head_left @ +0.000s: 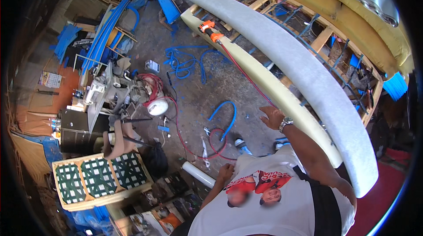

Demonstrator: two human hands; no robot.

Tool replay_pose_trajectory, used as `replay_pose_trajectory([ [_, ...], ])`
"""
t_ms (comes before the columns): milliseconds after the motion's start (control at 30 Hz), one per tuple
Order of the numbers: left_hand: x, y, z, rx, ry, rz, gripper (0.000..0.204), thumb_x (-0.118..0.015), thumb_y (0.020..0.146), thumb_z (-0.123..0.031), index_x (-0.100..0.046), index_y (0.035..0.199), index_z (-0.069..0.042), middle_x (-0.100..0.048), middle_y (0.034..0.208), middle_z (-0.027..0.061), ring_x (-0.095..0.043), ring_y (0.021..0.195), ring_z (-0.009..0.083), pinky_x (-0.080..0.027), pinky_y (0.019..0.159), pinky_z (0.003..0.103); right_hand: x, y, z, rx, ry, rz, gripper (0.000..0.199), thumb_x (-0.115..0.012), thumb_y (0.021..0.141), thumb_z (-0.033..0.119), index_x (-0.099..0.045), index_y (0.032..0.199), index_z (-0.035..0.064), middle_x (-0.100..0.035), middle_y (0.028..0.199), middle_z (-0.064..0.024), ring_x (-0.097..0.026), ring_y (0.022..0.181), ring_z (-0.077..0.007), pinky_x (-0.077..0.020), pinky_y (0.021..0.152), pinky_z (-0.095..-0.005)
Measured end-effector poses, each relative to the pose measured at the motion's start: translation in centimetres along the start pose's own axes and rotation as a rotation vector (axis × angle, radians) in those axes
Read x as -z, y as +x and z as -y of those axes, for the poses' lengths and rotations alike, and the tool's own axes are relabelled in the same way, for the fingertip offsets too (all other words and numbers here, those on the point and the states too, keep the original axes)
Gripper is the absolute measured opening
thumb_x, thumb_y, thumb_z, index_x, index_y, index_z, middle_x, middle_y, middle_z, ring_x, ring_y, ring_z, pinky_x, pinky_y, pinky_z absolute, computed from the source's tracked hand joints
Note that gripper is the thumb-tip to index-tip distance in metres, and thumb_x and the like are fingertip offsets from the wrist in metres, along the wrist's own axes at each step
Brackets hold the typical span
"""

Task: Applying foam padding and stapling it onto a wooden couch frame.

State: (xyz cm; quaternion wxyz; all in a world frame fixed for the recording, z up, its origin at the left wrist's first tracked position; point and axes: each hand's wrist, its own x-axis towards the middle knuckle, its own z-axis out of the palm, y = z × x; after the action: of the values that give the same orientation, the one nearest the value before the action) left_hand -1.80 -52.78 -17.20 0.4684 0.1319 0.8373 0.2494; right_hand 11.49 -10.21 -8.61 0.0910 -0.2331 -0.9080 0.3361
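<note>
My right hand (271, 117), with a silver watch on its wrist, is spread open against the near edge of a long pale yellow foam strip (260, 79). Above that strip lies a long grey-white foam cushion (308, 73), which rests on a wooden sofa frame (324, 37). An orange air tool (209, 30) lies far up on the yellow strip, and its red hose (244, 73) runs down toward my right hand. My left hand (225, 172) hangs by my side with the fingers curled and nothing visible in it, just right of a white roll (199, 174).
Blue hoses (189, 62) and a red hose loop (216, 141) lie on the concrete floor by my shoes (242, 146). To the left stand a small white air tank (157, 106), a cluttered sewing table (101, 92) and a seat frame with green webbing (99, 176).
</note>
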Motion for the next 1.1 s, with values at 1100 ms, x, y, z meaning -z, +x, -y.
replay_pose_trajectory([
  [1100, 40.3, 34.0, -33.2, -0.437, 0.427, -0.241, 0.044, -0.062, 0.1, -0.041, -0.063, 0.115, 0.0, -0.066, 0.107, 0.0187, -0.066, 0.092, 0.0304, -0.052, 0.081, 0.04, 3.1, 53.1, 5.4, -0.215, 0.006, -0.123, 0.064, -0.065, 0.091, 0.04, -0.047, 0.141, 0.0035, -0.051, 0.143, -0.022, -0.051, 0.132, -0.0403, -0.0446, 0.107, -0.051],
])
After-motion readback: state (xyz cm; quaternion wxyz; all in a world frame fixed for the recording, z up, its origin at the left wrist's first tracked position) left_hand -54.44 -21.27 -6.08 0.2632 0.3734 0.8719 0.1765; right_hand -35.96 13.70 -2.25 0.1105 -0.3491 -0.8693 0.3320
